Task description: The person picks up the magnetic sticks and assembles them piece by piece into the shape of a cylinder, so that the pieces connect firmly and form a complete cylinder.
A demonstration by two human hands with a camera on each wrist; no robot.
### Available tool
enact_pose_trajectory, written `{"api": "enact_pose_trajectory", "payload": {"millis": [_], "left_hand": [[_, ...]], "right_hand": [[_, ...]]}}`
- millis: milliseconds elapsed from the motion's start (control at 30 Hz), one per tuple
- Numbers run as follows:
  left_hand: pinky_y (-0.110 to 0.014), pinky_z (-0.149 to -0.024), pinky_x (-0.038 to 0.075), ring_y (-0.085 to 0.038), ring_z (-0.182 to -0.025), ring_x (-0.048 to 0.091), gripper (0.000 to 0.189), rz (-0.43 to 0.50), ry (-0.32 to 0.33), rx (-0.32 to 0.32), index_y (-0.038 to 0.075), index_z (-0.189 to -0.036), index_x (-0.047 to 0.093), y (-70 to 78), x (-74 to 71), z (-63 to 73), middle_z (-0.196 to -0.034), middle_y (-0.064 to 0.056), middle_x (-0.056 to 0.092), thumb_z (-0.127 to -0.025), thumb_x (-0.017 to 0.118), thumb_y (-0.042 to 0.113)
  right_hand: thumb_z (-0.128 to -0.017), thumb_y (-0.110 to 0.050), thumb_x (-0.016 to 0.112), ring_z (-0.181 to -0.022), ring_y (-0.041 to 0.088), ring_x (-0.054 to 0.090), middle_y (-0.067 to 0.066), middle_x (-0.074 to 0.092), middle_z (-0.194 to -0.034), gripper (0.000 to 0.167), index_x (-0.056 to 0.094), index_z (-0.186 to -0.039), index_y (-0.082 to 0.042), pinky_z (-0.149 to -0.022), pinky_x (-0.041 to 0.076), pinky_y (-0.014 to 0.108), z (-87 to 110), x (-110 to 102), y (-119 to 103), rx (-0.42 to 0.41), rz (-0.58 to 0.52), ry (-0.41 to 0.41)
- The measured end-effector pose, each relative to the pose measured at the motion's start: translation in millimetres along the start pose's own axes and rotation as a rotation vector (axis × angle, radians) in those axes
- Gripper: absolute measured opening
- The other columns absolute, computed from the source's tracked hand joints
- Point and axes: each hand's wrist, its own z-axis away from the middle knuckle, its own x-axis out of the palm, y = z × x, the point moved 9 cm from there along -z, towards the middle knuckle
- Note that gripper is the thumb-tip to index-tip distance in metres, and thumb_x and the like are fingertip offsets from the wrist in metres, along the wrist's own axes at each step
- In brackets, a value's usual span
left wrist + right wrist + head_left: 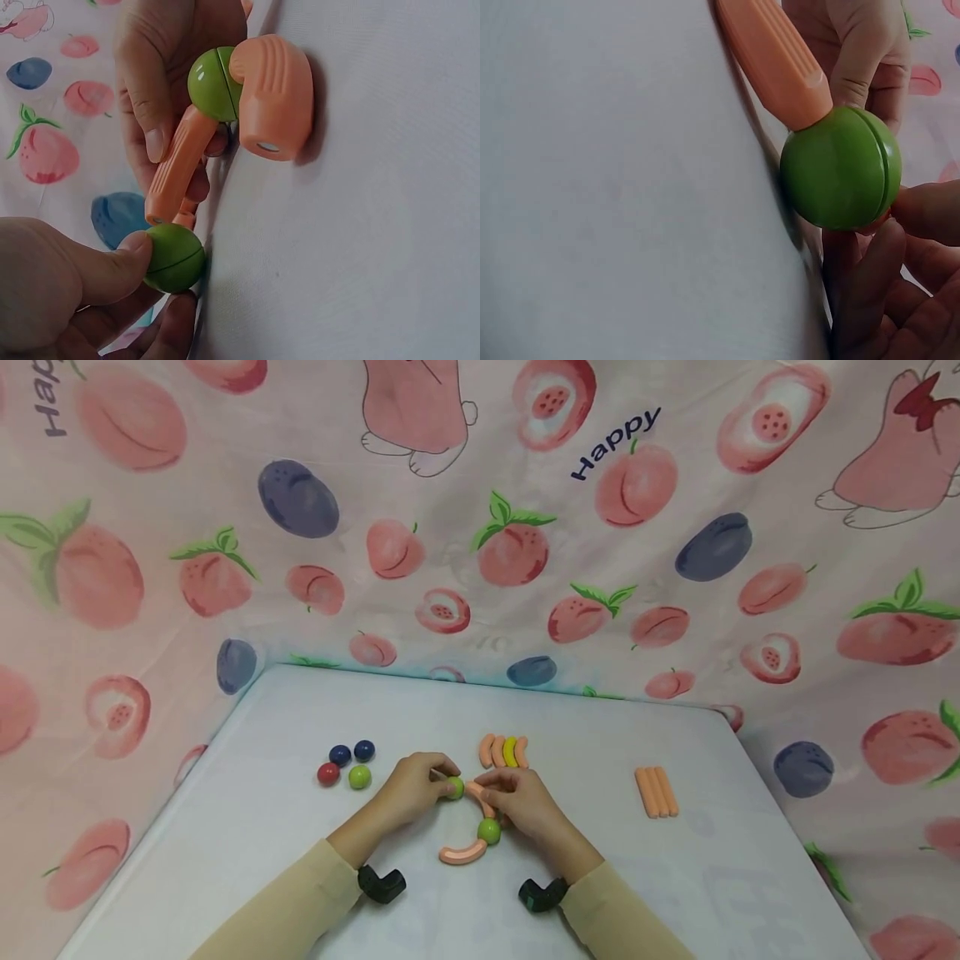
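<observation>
My left hand (408, 792) pinches a green ball (176, 259) between thumb and fingers, low over the white table. Beside it, my right hand (528, 806) holds a curved orange stick (178, 169) with ridged sides. The stick's free end is right at the left hand's ball. Its other end meets a second green ball (489, 832), to which another curved orange stick (462, 855) is joined, lying nearer the body. In the right wrist view this second ball (840, 172) and its stick (776, 64) fill the middle, and fingers partly hide the held stick.
Left of the hands lie a red ball (327, 774), two dark blue balls (340, 755) and a green ball (360, 777). Behind the hands sits a row of curved orange sticks with a yellow one (510, 752). Straight orange sticks (656, 792) lie at the right. Fruit-print cloth (450, 527) backs the table.
</observation>
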Motion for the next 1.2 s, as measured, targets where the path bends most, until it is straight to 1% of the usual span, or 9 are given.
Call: {"api": "enact_pose_trajectory", "payload": {"millis": [167,333,533,700,833,933,1067,1200], "left_hand": [[-0.043,-0.095,0.059,-0.014,-0.102,0.071,0.016,0.006,-0.002,-0.006,0.017,-0.114,0.08,-2.0,0.7,-1.3,-0.11,0.005,0.078,-0.097,0.079,0.016],[-0.044,-0.098,0.059,-0.014,-0.105,0.072,0.017,0.007,0.0,0.013,0.016,-0.115,0.08,-1.7,0.6,-1.8,-0.111,0.004,0.079,-0.098,0.078,0.014],[-0.042,-0.096,0.059,-0.013,-0.103,0.071,0.018,0.012,-0.004,0.004,0.017,-0.115,0.08,-3.2,0.0,-0.9,-0.112,0.004,0.078,-0.097,0.08,0.015],[-0.041,-0.093,0.059,-0.014,-0.102,0.07,0.022,0.018,-0.004,0.011,0.016,-0.114,0.079,-3.8,0.7,-0.6,-0.109,0.004,0.078,-0.093,0.084,0.012],[-0.04,-0.092,0.06,-0.013,-0.1,0.07,0.021,0.029,0.003,0.015,0.015,-0.113,0.079,-4.3,1.7,-1.1,-0.108,0.004,0.077,-0.093,0.083,0.009],[-0.039,-0.092,0.059,-0.013,-0.099,0.069,0.02,0.038,0.01,0.018,0.016,-0.111,0.079,-4.7,2.3,-1.3,-0.107,0.004,0.077,-0.093,0.083,0.009],[-0.039,-0.091,0.059,-0.012,-0.098,0.069,0.019,0.035,0.017,0.028,0.017,-0.109,0.079,-4.4,2.6,-1.3,-0.106,0.005,0.077,-0.092,0.084,0.01],[-0.039,-0.091,0.059,-0.012,-0.099,0.069,0.02,0.03,0.021,0.031,0.017,-0.11,0.079,-3.0,3.0,-1.4,-0.107,0.004,0.077,-0.093,0.084,0.009]], "right_hand": [[-0.102,-0.012,0.072,-0.058,0.012,0.053,0.005,0.075,-0.094,0.022,0.078,-0.124,-0.009,-0.056,0.049,0.023,-2.0,0.1,1.1,0.016,0.008,-0.011],[-0.103,-0.013,0.072,-0.057,0.012,0.052,0.005,0.075,-0.097,0.021,0.079,-0.122,-0.01,-0.054,0.048,0.022,-3.2,-0.5,-1.1,0.009,0.045,-0.019],[-0.103,-0.014,0.072,-0.06,0.012,0.052,0.006,0.075,-0.104,0.021,0.079,-0.122,-0.011,-0.055,0.048,0.022,-4.6,0.2,-2.7,0.006,0.071,-0.021],[-0.103,-0.012,0.072,-0.061,0.012,0.052,0.008,0.077,-0.111,0.021,0.079,-0.122,-0.008,-0.055,0.049,0.023,-3.9,0.1,-5.4,-0.01,0.061,-0.006],[-0.102,-0.014,0.073,-0.061,0.013,0.054,0.009,0.076,-0.104,0.019,0.079,-0.119,-0.008,-0.056,0.049,0.024,-2.3,-1.0,-4.4,-0.011,0.061,0.014],[-0.101,-0.015,0.075,-0.065,0.012,0.057,0.008,0.075,-0.1,0.016,0.079,-0.116,-0.008,-0.058,0.051,0.024,-1.5,-3.1,-2.4,-0.011,0.068,0.038],[-0.1,-0.015,0.076,-0.069,0.013,0.06,0.006,0.075,-0.098,0.015,0.078,-0.113,-0.008,-0.061,0.054,0.024,-2.0,-5.7,-1.3,-0.021,0.077,0.062],[-0.1,-0.014,0.075,-0.07,0.014,0.059,0.006,0.075,-0.1,0.014,0.079,-0.112,-0.009,-0.06,0.053,0.025,-0.4,-8.1,-2.1,-0.022,0.075,0.078]]}}
